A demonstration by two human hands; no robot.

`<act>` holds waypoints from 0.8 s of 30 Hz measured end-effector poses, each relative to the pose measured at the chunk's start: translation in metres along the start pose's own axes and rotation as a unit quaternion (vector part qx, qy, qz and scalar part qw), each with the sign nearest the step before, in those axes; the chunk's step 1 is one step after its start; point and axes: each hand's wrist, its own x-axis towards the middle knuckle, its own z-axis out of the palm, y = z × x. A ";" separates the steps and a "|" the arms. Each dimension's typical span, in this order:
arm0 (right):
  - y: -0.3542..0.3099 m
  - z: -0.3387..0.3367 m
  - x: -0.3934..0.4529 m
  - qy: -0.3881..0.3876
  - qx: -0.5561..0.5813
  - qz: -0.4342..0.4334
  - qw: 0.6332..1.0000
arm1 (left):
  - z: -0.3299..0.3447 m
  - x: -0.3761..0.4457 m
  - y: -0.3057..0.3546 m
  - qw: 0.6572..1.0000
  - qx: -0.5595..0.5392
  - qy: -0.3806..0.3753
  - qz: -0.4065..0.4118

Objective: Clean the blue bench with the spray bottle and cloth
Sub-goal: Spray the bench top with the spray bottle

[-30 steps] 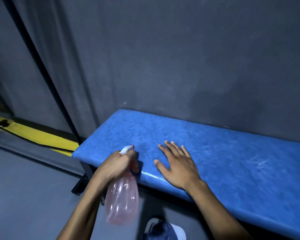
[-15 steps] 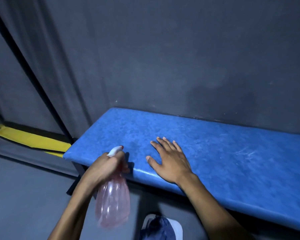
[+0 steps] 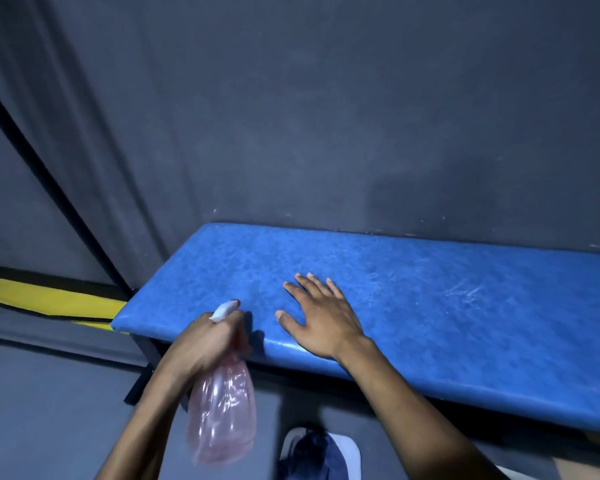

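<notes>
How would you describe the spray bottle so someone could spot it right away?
Start at the blue bench along the grey wall and go to its left front corner. There the left hand grips the spray bottle: clear pink plastic, white nozzle, hanging below the bench edge.

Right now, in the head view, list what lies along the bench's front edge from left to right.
Yellow strip → left hand gripping the spray bottle → right hand flat on the bench.
</notes>
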 end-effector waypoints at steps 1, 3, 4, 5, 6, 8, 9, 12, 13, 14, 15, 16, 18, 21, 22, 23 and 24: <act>-0.001 0.000 0.000 -0.001 -0.004 0.000 1.000 | 0.002 -0.001 0.001 1.000 0.008 0.002 -0.006; -0.005 -0.004 -0.001 0.004 -0.004 -0.005 1.000 | 0.005 -0.004 0.006 1.000 0.004 0.016 -0.002; -0.006 -0.008 -0.004 0.015 0.011 -0.009 1.000 | 0.007 -0.007 0.008 1.000 -0.003 0.022 0.005; -0.005 -0.015 -0.010 0.030 0.035 -0.009 0.999 | 0.011 -0.011 0.011 1.000 -0.011 0.019 0.015; -0.001 -0.024 -0.018 0.050 0.060 -0.003 0.997 | 0.015 -0.015 0.014 0.999 -0.022 0.011 0.023; 0.018 -0.043 -0.044 0.082 0.063 0.020 0.994 | 0.027 -0.018 0.021 0.997 -0.060 -0.015 0.041; 0.032 -0.053 -0.060 0.092 0.033 0.039 0.994 | 0.035 -0.020 0.026 0.996 -0.071 -0.027 0.051; 0.091 -0.077 -0.113 0.081 -0.051 0.160 0.982 | 0.067 -0.023 0.051 0.990 -0.083 -0.077 0.089; 0.111 -0.083 -0.129 0.069 -0.061 0.200 0.975 | 0.080 -0.023 0.061 0.987 -0.086 -0.095 0.098; 0.128 -0.087 -0.143 0.057 -0.070 0.226 0.970 | 0.093 -0.023 0.069 0.985 -0.079 -0.112 0.105; 0.140 -0.089 -0.154 0.049 -0.082 0.238 0.967 | 0.107 -0.023 0.078 0.983 -0.066 -0.128 0.113; 0.147 -0.088 -0.162 0.047 -0.094 0.240 0.965 | 0.121 -0.023 0.086 0.980 -0.065 -0.146 0.119; 0.151 -0.083 -0.167 0.051 -0.112 0.236 0.964 | 0.145 -0.025 0.101 0.972 -0.085 -0.186 0.117; 0.149 -0.078 -0.166 0.067 -0.117 0.241 0.961 | 0.166 -0.029 0.105 0.955 -0.058 -0.241 0.160; 0.149 -0.078 -0.166 0.072 -0.115 0.241 0.961 | 0.172 -0.026 0.105 0.954 -0.065 -0.248 0.154; 0.149 -0.078 -0.166 0.075 -0.113 0.241 0.961 | 0.177 -0.023 0.108 0.959 -0.063 -0.240 0.137; 0.150 -0.078 -0.167 0.076 -0.112 0.240 0.961 | 0.179 -0.022 0.111 0.963 -0.053 -0.232 0.125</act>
